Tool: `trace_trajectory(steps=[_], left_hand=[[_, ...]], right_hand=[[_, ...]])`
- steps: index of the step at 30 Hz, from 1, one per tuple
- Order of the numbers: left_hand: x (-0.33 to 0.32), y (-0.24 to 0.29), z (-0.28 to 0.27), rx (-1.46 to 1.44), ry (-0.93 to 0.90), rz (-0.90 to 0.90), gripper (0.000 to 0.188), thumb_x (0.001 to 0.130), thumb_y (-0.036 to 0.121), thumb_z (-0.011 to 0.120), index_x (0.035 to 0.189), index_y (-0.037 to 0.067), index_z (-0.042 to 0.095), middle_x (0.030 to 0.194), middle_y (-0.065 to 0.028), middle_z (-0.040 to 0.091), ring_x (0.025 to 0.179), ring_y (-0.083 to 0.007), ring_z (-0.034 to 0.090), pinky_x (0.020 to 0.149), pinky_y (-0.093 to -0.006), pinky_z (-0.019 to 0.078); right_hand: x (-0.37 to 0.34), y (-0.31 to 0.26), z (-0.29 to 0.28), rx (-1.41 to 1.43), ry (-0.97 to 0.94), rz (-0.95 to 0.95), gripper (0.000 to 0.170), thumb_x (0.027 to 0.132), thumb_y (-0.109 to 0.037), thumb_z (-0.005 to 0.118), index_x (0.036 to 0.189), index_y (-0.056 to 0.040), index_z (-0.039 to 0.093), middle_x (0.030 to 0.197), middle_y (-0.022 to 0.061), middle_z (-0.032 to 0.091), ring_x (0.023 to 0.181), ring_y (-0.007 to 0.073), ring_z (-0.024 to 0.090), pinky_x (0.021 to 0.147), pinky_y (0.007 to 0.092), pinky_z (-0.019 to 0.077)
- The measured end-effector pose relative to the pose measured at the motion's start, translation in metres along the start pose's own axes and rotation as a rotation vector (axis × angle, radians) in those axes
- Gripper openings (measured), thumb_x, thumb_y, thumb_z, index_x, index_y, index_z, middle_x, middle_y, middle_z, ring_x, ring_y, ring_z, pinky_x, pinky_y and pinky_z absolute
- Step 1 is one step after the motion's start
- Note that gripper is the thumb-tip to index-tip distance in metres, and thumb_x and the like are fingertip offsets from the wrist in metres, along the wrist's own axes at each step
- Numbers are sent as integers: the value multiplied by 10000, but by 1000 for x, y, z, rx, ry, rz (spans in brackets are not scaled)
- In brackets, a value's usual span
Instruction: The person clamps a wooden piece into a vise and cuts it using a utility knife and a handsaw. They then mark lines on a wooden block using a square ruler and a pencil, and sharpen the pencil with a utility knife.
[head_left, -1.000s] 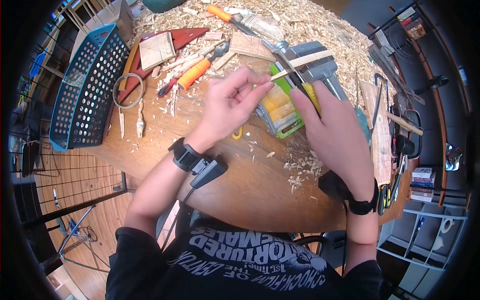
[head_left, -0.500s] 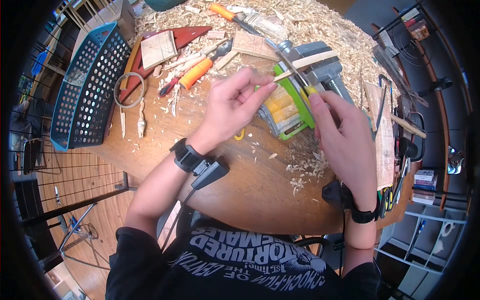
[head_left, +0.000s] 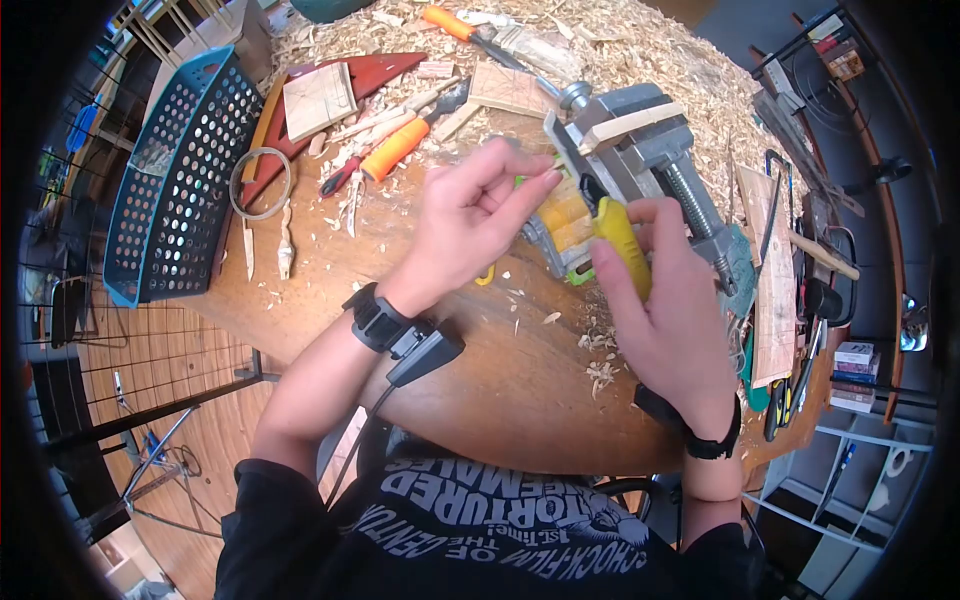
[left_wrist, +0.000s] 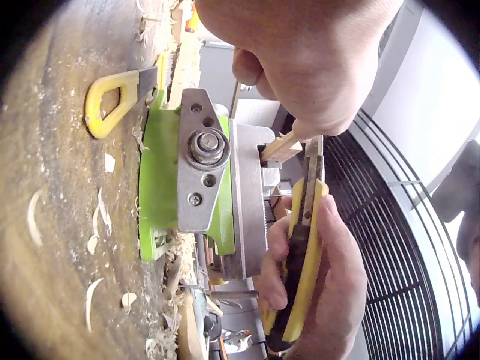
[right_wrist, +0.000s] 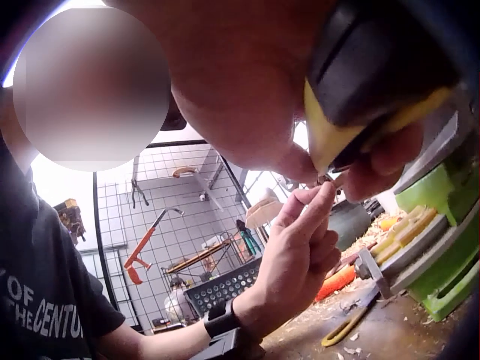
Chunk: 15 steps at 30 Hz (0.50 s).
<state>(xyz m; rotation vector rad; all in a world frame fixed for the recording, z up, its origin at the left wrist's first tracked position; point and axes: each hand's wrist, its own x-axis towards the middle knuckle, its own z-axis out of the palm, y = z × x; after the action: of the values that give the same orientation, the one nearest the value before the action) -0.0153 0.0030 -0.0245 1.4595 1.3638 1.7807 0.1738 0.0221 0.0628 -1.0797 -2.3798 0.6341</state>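
Utility knife [head_left: 620, 240] gripped in the curled fingers of the right hand [head_left: 675, 310], a person works at a wooden table [head_left: 480, 400] strewn with shavings [head_left: 690, 65], the left hand [head_left: 470, 215] closing thumb and forefinger in a narrow pinch at the near end of a pale wooden stick [head_left: 635, 125]. The stick lies across the top of a grey bench vise [head_left: 655, 155], with the blade just beside its pinched end; whether the vise clamps it, or the edge touches it, cannot be told. The step in hand appears to be shaving down the stick's thin end, and a further stroke would call for a steady pinch, a shallow blade angle and left fingertips clear of the edge. Yellow pieces [head_left: 568, 222], hard to identify, sit within a green frame [right_wrist: 446, 296] by the vise. At the table's left stands a teal perforated basket [head_left: 185, 205]; something pale shows inside, too unclear to name. Cut off by the top of the head view, a dark green pot [head_left: 328, 8] gives no sight of its contents
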Motion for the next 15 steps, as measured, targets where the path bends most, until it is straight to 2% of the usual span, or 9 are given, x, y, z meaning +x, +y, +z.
trace_trajectory(steps=[4,15], left_hand=[[-1,-1,0,2,4,-5,77,878,42,733,949,28,706,548,75,349,502,6,313,440,-208,242],[-2,-5,1,9,8,13,87,868,23,738,945,20,697,543,82,370,497,12,314,440,-200,238]], right_hand=[[3,1,11,-12,7,-20,304,953,-205,608,1090,-2,428,733,231,635,639,419,645,529,487,476],[10,4,26,73,66,62,296,963,-257,606,1074,-22,464,690,199,636,609,406,651,514,483,471]])
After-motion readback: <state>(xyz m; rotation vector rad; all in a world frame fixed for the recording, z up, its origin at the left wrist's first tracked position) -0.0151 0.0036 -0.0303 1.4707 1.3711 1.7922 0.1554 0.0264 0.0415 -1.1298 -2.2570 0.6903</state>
